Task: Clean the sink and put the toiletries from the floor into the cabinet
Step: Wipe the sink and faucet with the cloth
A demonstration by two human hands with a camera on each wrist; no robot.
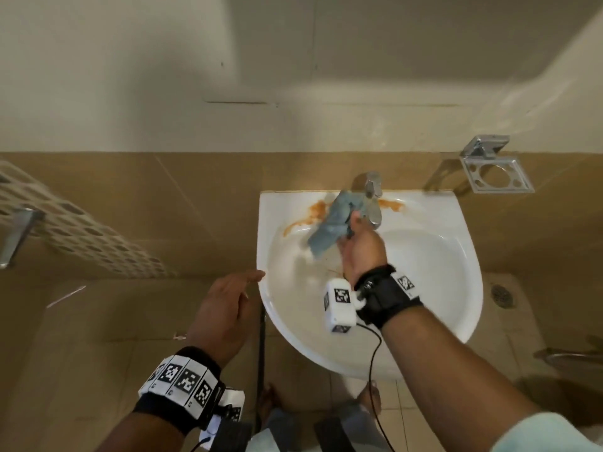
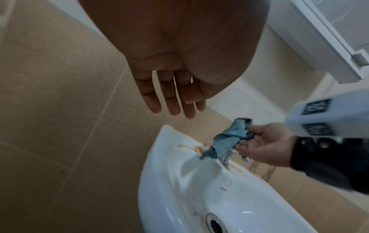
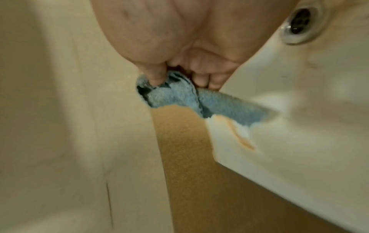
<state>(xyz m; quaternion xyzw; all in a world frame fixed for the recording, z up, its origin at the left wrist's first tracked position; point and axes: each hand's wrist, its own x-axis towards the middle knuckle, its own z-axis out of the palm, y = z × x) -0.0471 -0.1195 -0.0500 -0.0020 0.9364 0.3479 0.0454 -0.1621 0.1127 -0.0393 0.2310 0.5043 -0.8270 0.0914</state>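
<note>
A white wall-mounted sink (image 1: pixel 456 256) (image 2: pixel 179 189) carries an orange stain (image 1: pixel 318 208) (image 3: pixel 243 140) on its back ledge, left of the chrome tap (image 1: pixel 373 203). My right hand (image 1: pixel 360 247) (image 2: pixel 265 141) (image 3: pixel 179 71) pinches a blue-grey cloth (image 1: pixel 336 225) (image 2: pixel 229 137) (image 3: pixel 199 100) and holds it over the basin by the tap, its lower end near the stain. My left hand (image 1: pixel 228 308) (image 2: pixel 173 100) hovers flat, fingers straight, just left of the sink's rim, holding nothing. The drain (image 2: pixel 214 223) (image 3: pixel 298 25) lies bare in the basin.
A chrome toothbrush holder (image 1: pixel 492 169) is fixed to the tan tiled wall right of the sink. A cream perforated basket (image 1: pixel 65 223) hangs at the left. A floor drain (image 1: pixel 502 295) shows at the right. A white cabinet (image 2: pixel 339 39) hangs above.
</note>
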